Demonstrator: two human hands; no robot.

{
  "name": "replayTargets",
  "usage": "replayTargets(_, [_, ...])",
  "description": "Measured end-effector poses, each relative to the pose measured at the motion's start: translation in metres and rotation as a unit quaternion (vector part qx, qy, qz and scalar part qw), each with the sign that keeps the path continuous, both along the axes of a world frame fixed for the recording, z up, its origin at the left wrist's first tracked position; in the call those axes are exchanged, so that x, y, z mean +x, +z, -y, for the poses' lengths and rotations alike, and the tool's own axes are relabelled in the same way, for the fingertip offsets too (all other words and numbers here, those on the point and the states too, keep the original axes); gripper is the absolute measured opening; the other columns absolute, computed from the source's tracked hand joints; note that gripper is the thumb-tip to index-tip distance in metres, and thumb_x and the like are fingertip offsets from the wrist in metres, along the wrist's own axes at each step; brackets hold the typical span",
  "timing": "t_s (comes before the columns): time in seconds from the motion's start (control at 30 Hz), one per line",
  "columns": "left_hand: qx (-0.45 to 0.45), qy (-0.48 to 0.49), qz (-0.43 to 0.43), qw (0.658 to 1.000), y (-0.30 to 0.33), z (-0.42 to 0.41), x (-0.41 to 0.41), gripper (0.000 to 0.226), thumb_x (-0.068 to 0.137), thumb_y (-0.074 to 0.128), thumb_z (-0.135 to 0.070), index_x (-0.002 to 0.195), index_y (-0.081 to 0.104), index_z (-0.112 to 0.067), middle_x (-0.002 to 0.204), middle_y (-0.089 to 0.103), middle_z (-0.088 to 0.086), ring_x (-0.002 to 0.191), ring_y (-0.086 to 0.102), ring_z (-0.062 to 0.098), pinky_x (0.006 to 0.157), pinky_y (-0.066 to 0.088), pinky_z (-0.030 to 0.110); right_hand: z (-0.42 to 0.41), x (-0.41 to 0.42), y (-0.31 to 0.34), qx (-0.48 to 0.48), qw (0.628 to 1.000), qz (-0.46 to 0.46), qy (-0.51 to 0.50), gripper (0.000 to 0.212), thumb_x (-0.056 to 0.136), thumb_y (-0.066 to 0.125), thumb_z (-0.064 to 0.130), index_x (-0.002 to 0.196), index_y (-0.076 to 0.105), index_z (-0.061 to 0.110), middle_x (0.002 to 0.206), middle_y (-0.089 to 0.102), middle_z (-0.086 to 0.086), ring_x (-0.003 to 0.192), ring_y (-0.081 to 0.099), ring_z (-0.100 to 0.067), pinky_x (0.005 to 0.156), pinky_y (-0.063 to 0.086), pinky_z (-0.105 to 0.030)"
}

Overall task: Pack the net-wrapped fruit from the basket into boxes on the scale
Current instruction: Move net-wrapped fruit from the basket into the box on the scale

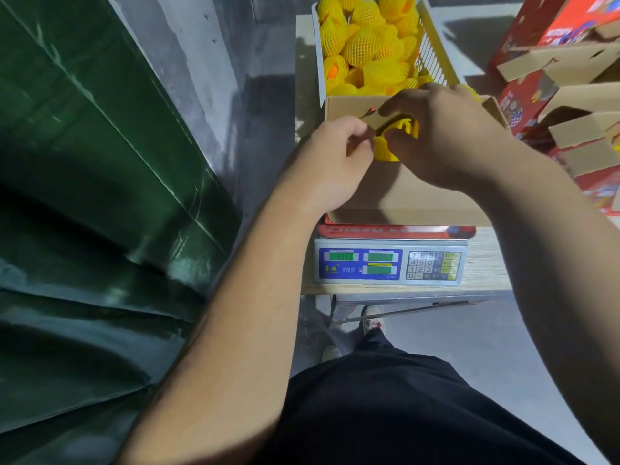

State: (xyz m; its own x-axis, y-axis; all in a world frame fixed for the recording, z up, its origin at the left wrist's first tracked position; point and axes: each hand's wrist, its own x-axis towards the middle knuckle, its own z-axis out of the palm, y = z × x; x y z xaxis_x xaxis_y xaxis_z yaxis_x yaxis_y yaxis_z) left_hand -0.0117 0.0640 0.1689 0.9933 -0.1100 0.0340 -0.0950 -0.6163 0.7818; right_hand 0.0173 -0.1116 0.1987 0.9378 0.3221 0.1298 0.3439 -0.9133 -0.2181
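A cardboard box (402, 193) stands open on the grey electronic scale (391, 265). Behind it a pale yellow basket (432, 52) holds several fruits in yellow foam net (365, 45). Both hands reach into the box's far end. My left hand (332, 166) has its fingers curled around the edge of a yellow net-wrapped fruit (389, 151). My right hand (439, 135) grips the same yellow cluster from above, with another netted fruit (407, 125) showing under its fingers. The rest of the box's inside is largely hidden by my hands.
Red printed cartons with open cardboard flaps (567, 105) are stacked at the right. A green tarpaulin (84, 196) fills the left side. The scale sits on a light wooden table (486, 263); my shoes (372, 318) stand on the grey floor below.
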Motion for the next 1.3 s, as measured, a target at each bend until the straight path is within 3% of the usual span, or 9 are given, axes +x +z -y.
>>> replayTargets(0.27, [0.011,0.006,0.015,1.000,0.004,0.000,0.001,0.018,0.107,0.053,-0.030,0.115,0.069,-0.025,0.107,0.070,-0.006,0.099,0.064,0.015,0.090,0.057,0.044,-0.003,-0.001,-0.003,0.093,0.995,-0.013,0.036,0.037,0.097,0.057,0.020,0.132,0.067,0.019,0.120,0.071,-0.007,0.102,0.066,-0.030,0.086,0.054,-0.041])
replayTargets(0.67, [0.010,0.009,0.005,1.000,0.006,0.018,0.027,0.020,0.106,0.051,-0.024,0.112,0.070,-0.020,0.107,0.071,0.005,0.101,0.066,0.026,0.092,0.055,0.049,0.010,0.027,-0.010,0.129,0.988,-0.061,0.064,0.034,0.094,0.056,0.016,0.125,0.069,0.019,0.111,0.073,-0.002,0.100,0.068,-0.024,0.088,0.055,-0.041])
replayTargets(0.87, [0.002,-0.004,0.002,1.000,0.003,0.040,0.066,0.017,0.105,0.052,-0.017,0.102,0.068,-0.012,0.095,0.070,0.006,0.093,0.066,0.025,0.086,0.056,0.045,0.030,0.064,-0.007,0.134,0.985,-0.078,0.078,0.033,0.096,0.056,0.017,0.127,0.067,0.019,0.114,0.074,-0.002,0.105,0.068,-0.023,0.092,0.054,-0.043])
replayTargets(0.93, [-0.007,-0.004,0.001,1.000,0.001,0.050,0.086,0.016,0.105,0.054,-0.016,0.107,0.069,-0.010,0.098,0.072,0.005,0.093,0.067,0.020,0.086,0.056,0.038,0.041,0.084,-0.003,0.129,0.984,-0.090,0.085,0.033,0.098,0.056,0.023,0.130,0.066,0.021,0.118,0.073,-0.001,0.108,0.067,-0.024,0.093,0.054,-0.043])
replayTargets(1.03, [-0.037,0.001,-0.003,0.999,-0.003,0.066,0.126,0.020,0.106,0.058,-0.020,0.121,0.072,-0.018,0.105,0.069,-0.012,0.091,0.061,-0.013,0.075,0.046,0.002,0.068,0.129,0.001,0.120,0.985,-0.086,0.087,0.037,0.097,0.059,0.023,0.134,0.065,0.023,0.126,0.070,0.000,0.109,0.066,-0.024,0.095,0.053,-0.040])
replayTargets(1.07, [-0.038,0.002,-0.007,0.999,-0.006,0.070,0.142,0.023,0.106,0.059,-0.022,0.125,0.071,-0.019,0.108,0.067,-0.014,0.092,0.058,-0.017,0.076,0.043,-0.002,0.080,0.150,-0.001,0.129,0.985,-0.079,0.077,0.038,0.097,0.060,0.021,0.134,0.065,0.022,0.129,0.069,-0.001,0.108,0.066,-0.024,0.094,0.053,-0.040])
replayTargets(1.13, [-0.021,0.010,-0.018,1.000,-0.014,0.079,0.175,0.025,0.107,0.057,-0.022,0.128,0.070,-0.021,0.117,0.067,-0.012,0.102,0.060,-0.010,0.087,0.047,0.006,0.105,0.198,-0.013,0.154,0.985,-0.068,0.034,0.038,0.096,0.061,0.017,0.134,0.066,0.018,0.134,0.065,-0.005,0.107,0.066,-0.026,0.093,0.051,-0.036])
replayTargets(1.2, [0.024,0.044,-0.029,0.998,-0.027,0.089,0.211,0.027,0.107,0.054,-0.020,0.129,0.070,-0.023,0.128,0.069,-0.007,0.117,0.063,0.010,0.102,0.053,0.032,0.125,0.247,-0.036,0.160,0.984,-0.080,-0.017,0.038,0.096,0.061,0.015,0.133,0.066,0.015,0.137,0.064,-0.009,0.114,0.066,-0.029,0.095,0.049,-0.033])
replayTargets(1.3, [0.105,0.074,-0.057,0.990,-0.045,0.108,0.260,0.030,0.106,0.052,-0.024,0.130,0.068,-0.029,0.138,0.065,0.000,0.125,0.061,0.026,0.105,0.051,0.048,0.142,0.303,-0.086,0.066,0.985,-0.159,-0.003,0.048,0.096,0.063,0.018,0.144,0.056,0.015,0.145,0.057,-0.016,0.126,0.059,-0.037,0.103,0.047,-0.041])
